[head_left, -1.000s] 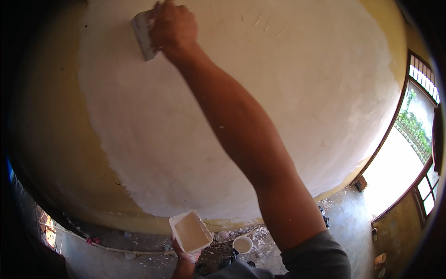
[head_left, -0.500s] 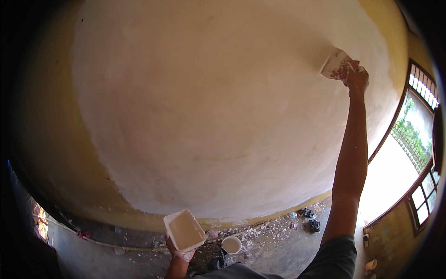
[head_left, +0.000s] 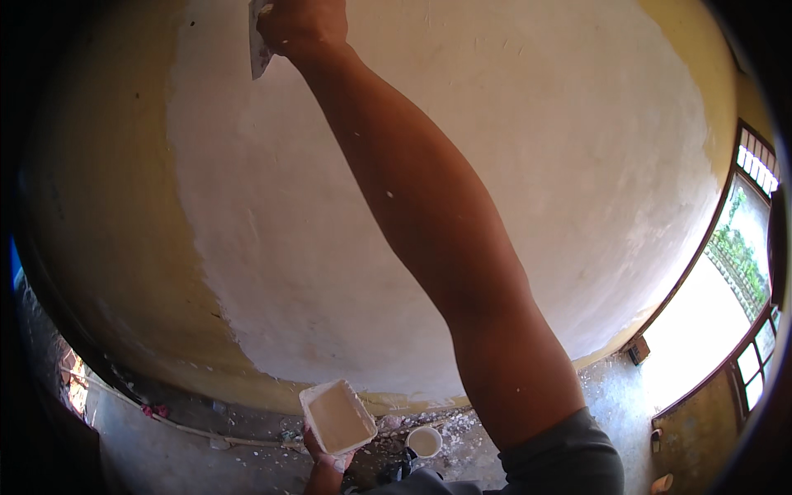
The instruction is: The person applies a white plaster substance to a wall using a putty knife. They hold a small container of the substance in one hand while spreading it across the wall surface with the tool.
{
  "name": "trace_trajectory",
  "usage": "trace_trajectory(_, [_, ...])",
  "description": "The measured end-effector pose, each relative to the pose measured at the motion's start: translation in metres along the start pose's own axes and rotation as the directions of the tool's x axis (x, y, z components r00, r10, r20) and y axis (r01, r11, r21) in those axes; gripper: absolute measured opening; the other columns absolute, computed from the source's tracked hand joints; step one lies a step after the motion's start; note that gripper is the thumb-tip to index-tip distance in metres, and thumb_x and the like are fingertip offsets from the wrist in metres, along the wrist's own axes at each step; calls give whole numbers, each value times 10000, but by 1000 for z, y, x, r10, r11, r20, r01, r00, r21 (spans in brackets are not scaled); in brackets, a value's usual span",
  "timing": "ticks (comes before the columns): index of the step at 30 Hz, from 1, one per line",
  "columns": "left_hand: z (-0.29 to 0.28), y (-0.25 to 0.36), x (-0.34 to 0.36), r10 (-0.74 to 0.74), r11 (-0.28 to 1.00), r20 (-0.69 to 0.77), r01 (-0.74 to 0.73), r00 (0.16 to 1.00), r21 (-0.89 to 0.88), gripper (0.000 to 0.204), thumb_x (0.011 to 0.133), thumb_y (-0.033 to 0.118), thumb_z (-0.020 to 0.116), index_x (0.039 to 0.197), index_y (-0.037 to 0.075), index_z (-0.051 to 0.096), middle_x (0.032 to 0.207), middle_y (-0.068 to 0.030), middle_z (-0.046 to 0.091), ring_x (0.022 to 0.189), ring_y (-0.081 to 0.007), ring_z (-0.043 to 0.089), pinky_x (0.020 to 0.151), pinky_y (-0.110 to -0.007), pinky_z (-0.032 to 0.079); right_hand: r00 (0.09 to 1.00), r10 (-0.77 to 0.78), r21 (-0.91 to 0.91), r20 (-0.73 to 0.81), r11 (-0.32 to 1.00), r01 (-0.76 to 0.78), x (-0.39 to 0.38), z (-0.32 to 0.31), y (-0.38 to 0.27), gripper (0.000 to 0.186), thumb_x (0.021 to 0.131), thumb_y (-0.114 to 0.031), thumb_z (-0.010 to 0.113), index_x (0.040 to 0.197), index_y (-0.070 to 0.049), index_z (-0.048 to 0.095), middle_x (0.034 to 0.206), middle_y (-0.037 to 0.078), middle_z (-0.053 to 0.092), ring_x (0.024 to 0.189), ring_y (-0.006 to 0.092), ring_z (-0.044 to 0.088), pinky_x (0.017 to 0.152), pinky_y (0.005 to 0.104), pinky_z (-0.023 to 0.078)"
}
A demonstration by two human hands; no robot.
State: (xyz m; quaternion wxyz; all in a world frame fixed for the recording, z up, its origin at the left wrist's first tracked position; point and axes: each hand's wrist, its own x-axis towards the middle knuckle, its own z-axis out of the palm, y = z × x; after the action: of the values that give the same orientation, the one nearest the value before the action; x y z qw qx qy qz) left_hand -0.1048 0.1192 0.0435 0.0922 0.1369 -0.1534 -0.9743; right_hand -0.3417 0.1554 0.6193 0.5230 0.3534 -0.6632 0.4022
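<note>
High at the upper left of the wall, my right hand grips a flat, wide scraper. Its blade is seen nearly edge-on, close to the wall; whether it touches cannot be told. A broad pale coat covers the middle of the yellow wall. Down low, my left hand supports a square, white-rimmed tub from beneath and the side. Smooth beige paste lies inside the tub, which tilts toward me. My right arm hides part of the coated wall.
A round white bucket with pale contents stands on the floor below the wall. White crumbs and a long thin pole lie along the wall's foot. At the right are an open doorway and a small brown block.
My right hand with the scraper has swept from the upper right of the wall across to the upper left. My left hand still holds the tub, only slightly shifted in view.
</note>
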Motion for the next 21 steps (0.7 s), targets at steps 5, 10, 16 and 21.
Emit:
trace_trajectory(5, [-13, 12, -5, 38, 999, -36, -38, 999, 16, 670, 940, 607, 407, 1408, 138, 509, 1286, -104, 623, 1131, -356, 635, 901, -579, 544, 999, 47, -128, -10, 991, -48, 4, -48, 25, 217, 879, -120, 603, 1041, 25, 602, 995, 270, 693, 966, 452, 673, 846, 501, 555])
trace_trajectory(10, [-27, 6, 6, 24, 1000, -11, -24, 1000, 14, 674, 918, 642, 419, 1401, 183, 512, 1290, -72, 615, 1124, -341, 635, 878, -588, 545, 994, 23, -280, -107, 959, -52, -14, -160, 105, 318, 811, -199, 676, 1041, 19, 661, 993, 241, 694, 989, 433, 665, 881, 489, 538])
trace_trajectory(16, [0, -10, 5, 11, 995, 32, -14, 999, 102, 668, 941, 611, 375, 1406, 151, 510, 1260, -91, 635, 1081, -349, 660, 799, -567, 582, 985, 101, -659, -141, 733, -170, -31, -298, 193, 517, 772, -453, 747, 1064, -28, 707, 971, 174, 737, 964, 346, 699, 888, 426, 527])
trace_trajectory(21, [24, -27, 6, -43, 995, -48, 47, 998, 89, 632, 961, 594, 337, 1365, 155, 545, 1210, -84, 654, 1037, -333, 673, 794, -547, 584, 728, 466, -207, -504, 753, -625, -49, -423, 279, 296, 896, -259, 702, 1089, -35, 711, 968, 141, 740, 829, 206, 722, 673, 353, 558])
